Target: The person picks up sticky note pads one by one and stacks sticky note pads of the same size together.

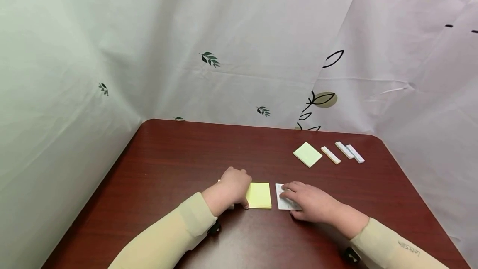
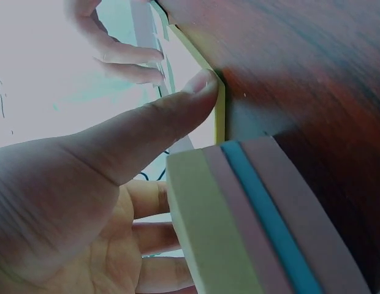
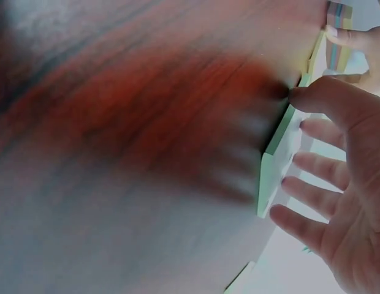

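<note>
A yellow sticky note pad (image 1: 260, 195) lies flat on the table between my hands. My left hand (image 1: 233, 186) is over a taller stack of sticky note pads (image 2: 233, 214), with yellow, pink and blue layers. Its thumb (image 2: 202, 82) touches the near-left corner of the yellow pad. The other fingers pass behind the stack; their tips are hidden, so their hold cannot be told. My right hand (image 1: 313, 202) rests on a white-topped, green-edged sticky note pad (image 1: 282, 204), spread fingers on top and thumb by the near edge. A narrow gap separates this pad from the yellow one.
Toward the far right of the dark red table (image 1: 179, 152) lies a pale green square pad (image 1: 308, 154), turned diagonally. Beside it are several narrow light strips, including a yellow-edged strip (image 1: 330, 155). A patterned white curtain (image 1: 239, 82) hangs behind the table.
</note>
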Motion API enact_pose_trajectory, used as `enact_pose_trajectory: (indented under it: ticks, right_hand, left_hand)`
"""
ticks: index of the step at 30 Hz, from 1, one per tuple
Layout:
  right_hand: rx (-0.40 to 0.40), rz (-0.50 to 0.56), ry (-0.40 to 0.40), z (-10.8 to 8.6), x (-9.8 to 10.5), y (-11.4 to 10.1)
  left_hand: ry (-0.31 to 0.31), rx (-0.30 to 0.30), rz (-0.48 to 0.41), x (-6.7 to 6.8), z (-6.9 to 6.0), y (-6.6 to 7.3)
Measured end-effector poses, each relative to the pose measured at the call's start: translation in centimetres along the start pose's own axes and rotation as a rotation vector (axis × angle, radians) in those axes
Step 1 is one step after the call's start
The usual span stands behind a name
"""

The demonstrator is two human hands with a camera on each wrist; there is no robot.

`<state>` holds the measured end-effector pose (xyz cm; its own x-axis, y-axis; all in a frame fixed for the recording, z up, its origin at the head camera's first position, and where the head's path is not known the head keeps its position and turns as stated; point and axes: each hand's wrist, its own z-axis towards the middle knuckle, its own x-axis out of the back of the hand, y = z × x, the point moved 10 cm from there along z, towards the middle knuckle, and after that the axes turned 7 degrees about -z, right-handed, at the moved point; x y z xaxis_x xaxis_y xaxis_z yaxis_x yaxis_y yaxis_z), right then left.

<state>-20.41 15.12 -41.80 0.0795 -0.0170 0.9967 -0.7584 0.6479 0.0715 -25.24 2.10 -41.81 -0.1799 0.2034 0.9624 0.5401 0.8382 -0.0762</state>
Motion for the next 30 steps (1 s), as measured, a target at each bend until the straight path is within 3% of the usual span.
enact_pose_trajectory:
  ticks: [8, 19, 30]
  right_hand:
    - [-0.030, -0.069, -0.032, 0.1, 0.5, 0.0]
    - [0.050, -0.131, 0.021, 0.7, 0.9, -1.4]
    - [0.030, -0.132, 0.079, 1.1, 1.7, -1.4]
  left_hand:
    - [0.004, 0.007, -0.014, 0.0, 0.0, -0.1]
    - [0.008, 0.013, -0.026, -0.1, -0.1, -0.1]
    - [-0.008, 0.023, -0.001, -0.1, 0.3, 0.0]
